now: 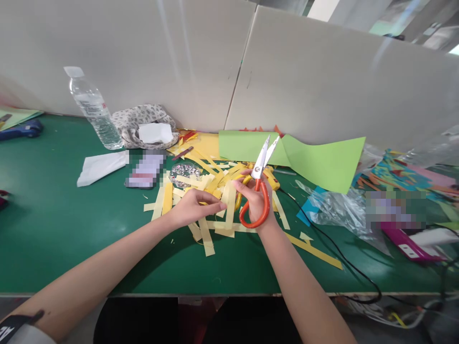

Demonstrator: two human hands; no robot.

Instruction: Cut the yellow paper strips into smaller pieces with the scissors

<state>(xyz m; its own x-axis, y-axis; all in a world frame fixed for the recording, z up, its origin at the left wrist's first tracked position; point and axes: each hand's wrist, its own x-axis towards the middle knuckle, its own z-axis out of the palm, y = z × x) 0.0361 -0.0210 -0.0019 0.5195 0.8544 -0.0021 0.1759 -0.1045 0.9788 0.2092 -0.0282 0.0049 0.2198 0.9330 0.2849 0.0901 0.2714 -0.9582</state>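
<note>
My right hand (256, 196) carries a pair of scissors (266, 196) with orange-red handles, its blades pointing up and slightly parted. The same hand's thumb and finger pinch a pale yellow paper strip (230, 210), which hangs down in front of the pile. At that strip's left edge, my left hand (195, 208) is closed, thumb and forefinger pressed together; what lies between those fingertips is too small to make out. Beneath both hands spreads a loose pile of yellow paper strips (206, 239). A yellow loop-shaped handle (238, 200) shows beside the right hand, partly hidden.
Behind the pile lies green paper (319, 162). To the left are a phone (146, 169), folded white tissue (102, 168), a patterned pouch (143, 114) and a water bottle (93, 110). Clear plastic (340, 210), a black cable (333, 246) and a magenta object (407, 243) are right.
</note>
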